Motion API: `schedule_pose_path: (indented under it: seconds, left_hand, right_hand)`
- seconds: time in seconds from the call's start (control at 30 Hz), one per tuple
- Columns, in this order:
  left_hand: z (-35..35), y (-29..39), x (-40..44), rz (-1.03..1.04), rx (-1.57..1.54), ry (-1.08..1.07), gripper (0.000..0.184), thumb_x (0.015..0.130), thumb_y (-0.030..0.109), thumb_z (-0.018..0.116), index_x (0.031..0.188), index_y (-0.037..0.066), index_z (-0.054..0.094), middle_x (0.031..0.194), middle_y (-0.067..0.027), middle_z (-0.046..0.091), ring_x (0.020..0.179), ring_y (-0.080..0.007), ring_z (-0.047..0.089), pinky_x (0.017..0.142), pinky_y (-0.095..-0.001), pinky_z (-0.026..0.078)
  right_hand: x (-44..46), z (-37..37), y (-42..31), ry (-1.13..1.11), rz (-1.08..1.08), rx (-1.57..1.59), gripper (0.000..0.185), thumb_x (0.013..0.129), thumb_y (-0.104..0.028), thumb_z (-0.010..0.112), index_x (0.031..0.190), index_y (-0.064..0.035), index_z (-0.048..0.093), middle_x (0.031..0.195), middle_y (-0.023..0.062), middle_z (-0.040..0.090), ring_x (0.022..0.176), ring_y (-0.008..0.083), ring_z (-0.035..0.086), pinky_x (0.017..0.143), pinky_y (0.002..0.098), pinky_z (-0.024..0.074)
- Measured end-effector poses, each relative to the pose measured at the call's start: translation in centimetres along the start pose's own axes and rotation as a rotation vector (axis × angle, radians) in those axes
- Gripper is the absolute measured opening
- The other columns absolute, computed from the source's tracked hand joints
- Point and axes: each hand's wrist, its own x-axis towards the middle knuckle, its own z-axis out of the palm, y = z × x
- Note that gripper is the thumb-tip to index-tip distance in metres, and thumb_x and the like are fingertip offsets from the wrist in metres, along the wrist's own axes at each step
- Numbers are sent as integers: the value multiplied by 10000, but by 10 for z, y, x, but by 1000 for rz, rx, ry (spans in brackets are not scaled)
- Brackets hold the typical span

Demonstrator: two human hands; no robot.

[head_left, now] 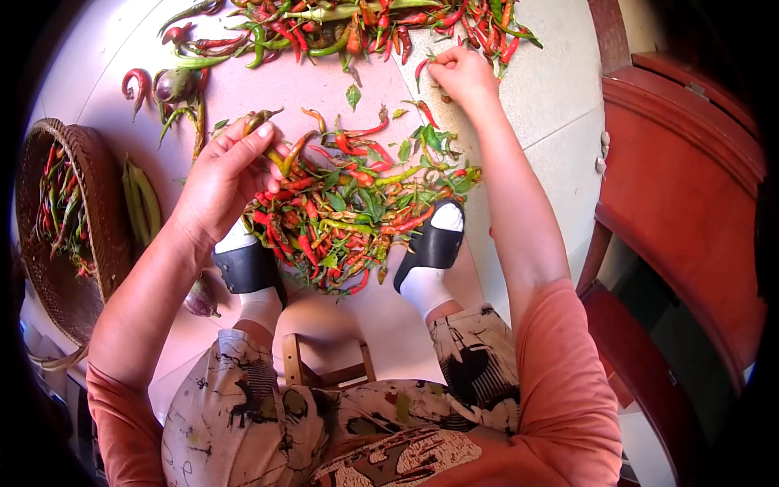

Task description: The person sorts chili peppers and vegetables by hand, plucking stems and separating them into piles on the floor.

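Several chili peppers are held in my left hand (231, 166), its fingers closed round them above the left edge of the near pepper pile (349, 211). Red, orange and green peppers mixed with green leaves make up that pile, which lies on the floor between my feet. My right hand (464, 75) pinches a small red pepper (420, 71) by its stem end, close to the right part of the far pepper pile (324, 28). A loose green leaf (353, 97) lies between the two piles.
A woven basket (109, 211) holding peppers stands at the left, beside long green pods (142, 199). Eggplants (173, 85) lie on the floor at the left. Red wooden furniture (682, 187) is at the right, and a small wooden stool (294, 361) sits under me.
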Motion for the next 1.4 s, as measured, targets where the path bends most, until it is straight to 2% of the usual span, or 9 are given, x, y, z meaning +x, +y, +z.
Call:
schedule_pose_path:
  seconds: [0.13, 0.33, 0.57, 0.83, 1.07, 1.13, 1.27, 1.33, 1.4]
  left_hand:
    - [-2, 1, 1, 28, -19, -17, 160, 942, 201, 506, 899, 55, 557, 825, -46, 623, 604, -94, 561, 559, -224, 481]
    - [-2, 2, 0, 33, -8, -2, 173, 942, 202, 504, 879, 51, 561, 814, -41, 616, 614, -92, 562, 565, -225, 483]
    - [0, 2, 1, 29, 19, -13, 174, 941, 205, 507, 877, 53, 559, 815, -38, 611, 630, -87, 563, 562, -221, 482]
    - [1, 1, 0, 38, 9, 12, 150, 941, 196, 506, 893, 61, 549, 828, -40, 611, 634, -91, 567, 566, -229, 484]
    - [-2, -1, 1, 35, 7, -4, 148, 940, 194, 507, 898, 59, 551, 829, -38, 610, 637, -93, 568, 566, -230, 481]
    - [-2, 0, 2, 41, 10, -10, 151, 939, 196, 508, 897, 59, 553, 829, -37, 611, 637, -92, 567, 566, -231, 479]
    - [0, 1, 0, 34, 13, 0, 161, 937, 202, 514, 887, 56, 560, 826, -37, 614, 635, -91, 565, 570, -232, 474]
    - [0, 1, 0, 34, 5, 6, 164, 936, 204, 517, 885, 55, 563, 825, -38, 617, 635, -91, 565, 573, -232, 474]
    - [-4, -1, 2, 24, 2, -39, 166, 933, 208, 523, 906, 50, 566, 831, -42, 626, 632, -89, 565, 577, -232, 478]
  right_hand:
    - [-2, -19, 14, -313, 255, 816, 260, 777, -152, 687, 996, -22, 634, 768, 43, 650, 578, 69, 534, 504, 224, 438]
    - [-8, -24, 20, -452, 319, 1370, 200, 856, -55, 600, 1050, -10, 581, 852, 40, 645, 576, 54, 515, 489, 182, 408]
    - [-16, -24, 18, -414, 317, 1351, 121, 849, -52, 616, 965, -37, 587, 864, 31, 635, 613, 55, 509, 517, 176, 413]
    - [-21, -23, 30, -669, 78, 1504, 98, 862, -69, 600, 954, -52, 573, 817, 14, 597, 657, 70, 530, 538, 191, 408]
    - [-14, -20, 13, -490, 199, 1078, 184, 831, -120, 602, 990, -28, 589, 857, 46, 632, 643, 86, 547, 579, 204, 447]
    - [-10, -7, -3, -315, 46, 284, 207, 796, -191, 645, 919, -25, 631, 837, 73, 665, 668, 121, 598, 622, 257, 487]
    - [-16, 16, -24, -67, -103, -91, 274, 744, -284, 692, 823, -24, 659, 739, 83, 667, 716, 192, 638, 681, 352, 496]
    - [-16, 17, -26, -51, -98, -104, 273, 734, -285, 707, 819, -30, 662, 712, 78, 665, 685, 179, 633, 654, 344, 495]
    - [-16, 5, -24, -389, -6, 107, 286, 743, -295, 686, 836, -27, 654, 733, 127, 656, 683, 228, 640, 614, 348, 499]
